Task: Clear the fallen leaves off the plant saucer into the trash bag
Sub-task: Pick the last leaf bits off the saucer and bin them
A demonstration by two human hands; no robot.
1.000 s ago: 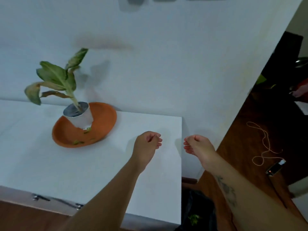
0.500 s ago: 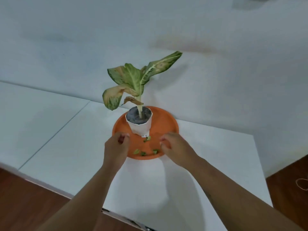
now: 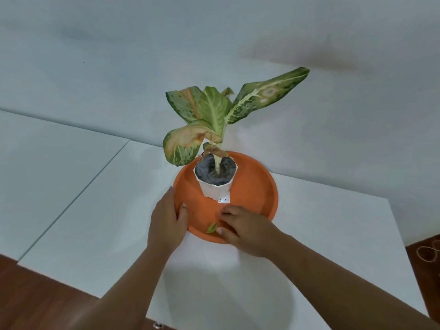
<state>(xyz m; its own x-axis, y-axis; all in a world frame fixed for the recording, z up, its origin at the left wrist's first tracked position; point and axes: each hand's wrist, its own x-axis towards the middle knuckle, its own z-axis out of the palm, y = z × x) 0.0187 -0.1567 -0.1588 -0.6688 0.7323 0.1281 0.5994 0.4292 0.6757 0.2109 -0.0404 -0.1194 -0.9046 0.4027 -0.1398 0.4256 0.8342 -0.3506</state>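
The round orange saucer [image 3: 254, 194] sits on the white table with a white pot [image 3: 214, 190] holding a wilted green-and-yellow plant [image 3: 214, 110]. My left hand [image 3: 166, 222] grips the saucer's left front rim, thumb inside. My right hand [image 3: 245, 228] rests on the saucer's front floor with its fingers curled down. One small green leaf piece [image 3: 211, 227] lies at its thumb tip. Any other leaf pieces are hidden under that hand, and I cannot tell whether it holds any. The trash bag is out of view.
The white table [image 3: 95, 222] has a seam running along its left side, and its front edge lies close below my arms. Brown wooden floor [image 3: 35, 294] shows beneath. A looped cord [image 3: 428, 253] lies on the floor at the far right. A white wall stands behind the plant.
My view has swung left from the table's right end to the saucer. My left hand now clasps the rim. My right hand has slid over the spot where several leaf pieces lay.
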